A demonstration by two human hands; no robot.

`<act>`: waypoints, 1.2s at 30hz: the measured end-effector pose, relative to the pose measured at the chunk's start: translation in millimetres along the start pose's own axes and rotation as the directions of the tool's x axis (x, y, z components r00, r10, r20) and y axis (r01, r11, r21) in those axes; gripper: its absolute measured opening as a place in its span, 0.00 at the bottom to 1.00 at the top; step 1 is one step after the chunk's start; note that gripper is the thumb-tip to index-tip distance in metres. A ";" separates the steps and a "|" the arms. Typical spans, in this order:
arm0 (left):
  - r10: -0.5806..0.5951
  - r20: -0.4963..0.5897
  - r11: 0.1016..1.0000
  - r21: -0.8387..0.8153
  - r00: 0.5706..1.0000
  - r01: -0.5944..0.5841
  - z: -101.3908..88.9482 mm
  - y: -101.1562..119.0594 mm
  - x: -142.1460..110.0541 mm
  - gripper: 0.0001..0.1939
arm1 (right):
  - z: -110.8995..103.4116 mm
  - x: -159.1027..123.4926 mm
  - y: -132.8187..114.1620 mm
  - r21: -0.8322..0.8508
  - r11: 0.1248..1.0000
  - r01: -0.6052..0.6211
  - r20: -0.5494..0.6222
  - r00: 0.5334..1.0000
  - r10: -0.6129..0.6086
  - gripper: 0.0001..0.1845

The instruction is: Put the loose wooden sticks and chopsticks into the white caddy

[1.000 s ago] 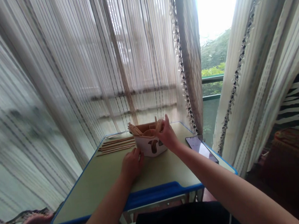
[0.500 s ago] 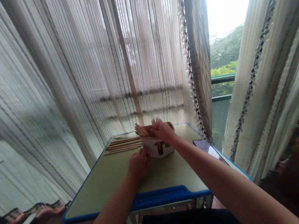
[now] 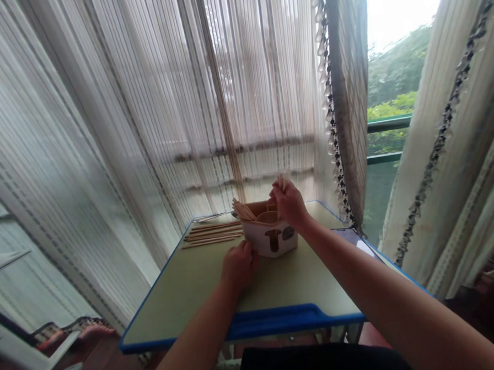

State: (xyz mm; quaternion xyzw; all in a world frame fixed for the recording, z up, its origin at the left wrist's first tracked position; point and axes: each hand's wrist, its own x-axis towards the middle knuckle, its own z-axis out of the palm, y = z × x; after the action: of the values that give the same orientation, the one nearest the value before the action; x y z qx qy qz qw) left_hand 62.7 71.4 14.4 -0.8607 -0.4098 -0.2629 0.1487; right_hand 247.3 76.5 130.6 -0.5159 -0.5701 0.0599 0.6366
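Head cam: the right hand (image 3: 290,202) has its grip closed around some pale sticks (image 3: 281,180) at the right end of the white box (image 3: 256,241), long axis steep, tips poking up past the fingers; can't count them, the fist covers most. Another bundle (image 3: 243,210) leans up-left out of the box. Darker sticks (image 3: 212,234) lie sideways on the desk (image 3: 174,299), right ends near the box. Left hand (image 3: 239,264) sits at its near-left corner, can't tell if that grip's holding anything. Right forearm partly hides the phone (image 3: 345,235).
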 end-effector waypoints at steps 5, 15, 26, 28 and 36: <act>0.007 -0.002 1.000 -0.018 1.000 -0.007 -2.5 0.2 -0.6 0.12 | 14.0 -11.5 -2.1 -0.078 0.992 0.097 0.137 0.987 -0.085 0.15; -0.021 0.004 1.000 -0.019 1.000 0.022 0.1 0.5 -0.2 0.09 | 22.2 -23.2 0.3 -0.222 0.936 0.272 0.321 0.927 -0.193 0.14; -0.033 0.009 0.999 -0.023 0.999 0.033 0.6 -0.2 -0.2 0.08 | 15.6 -33.3 -2.8 -0.291 0.922 0.255 0.269 0.947 -0.177 0.12; -0.044 0.010 0.999 -0.021 0.999 0.045 0.7 -0.1 -0.1 0.07 | 13.8 -35.9 -4.7 -0.277 0.923 0.268 0.246 0.948 -0.201 0.11; -0.037 0.015 0.999 -0.012 0.999 0.037 1.1 -0.3 0.7 0.08 | 14.9 -38.8 -5.8 -0.205 0.941 0.269 0.132 0.960 -0.246 0.06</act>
State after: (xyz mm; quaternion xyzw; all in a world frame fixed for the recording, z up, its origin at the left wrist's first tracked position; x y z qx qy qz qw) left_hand 63.2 72.6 14.0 -0.8557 -0.4253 -0.2616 0.1356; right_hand 219.3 56.9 106.4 -0.5003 -0.6684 -0.0607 0.5470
